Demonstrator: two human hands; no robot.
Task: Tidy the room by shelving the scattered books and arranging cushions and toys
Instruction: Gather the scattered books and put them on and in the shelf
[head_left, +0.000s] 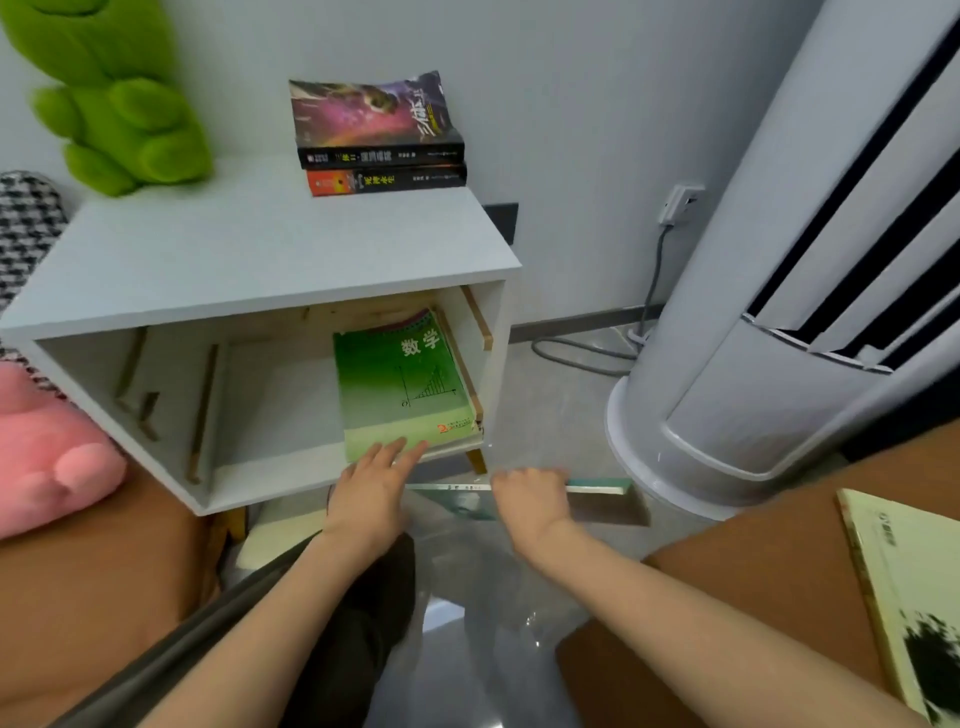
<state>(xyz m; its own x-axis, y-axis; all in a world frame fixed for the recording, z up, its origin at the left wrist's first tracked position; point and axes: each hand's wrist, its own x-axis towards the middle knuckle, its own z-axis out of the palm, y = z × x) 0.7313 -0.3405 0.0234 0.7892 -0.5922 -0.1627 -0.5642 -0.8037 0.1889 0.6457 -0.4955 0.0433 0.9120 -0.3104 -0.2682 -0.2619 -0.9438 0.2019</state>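
Against left hand (371, 488), green book (402, 384).

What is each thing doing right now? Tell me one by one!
Green book: flat inside the cabinet, left hand touching its edge.
Teal book: gripped by right hand.
Dark books: stacked on the cabinet.
Green toy: upright on cabinet.
Pink toy: lying beside the cabinet.
Yellow book: flat on brown seat.
Plug: plugged in.
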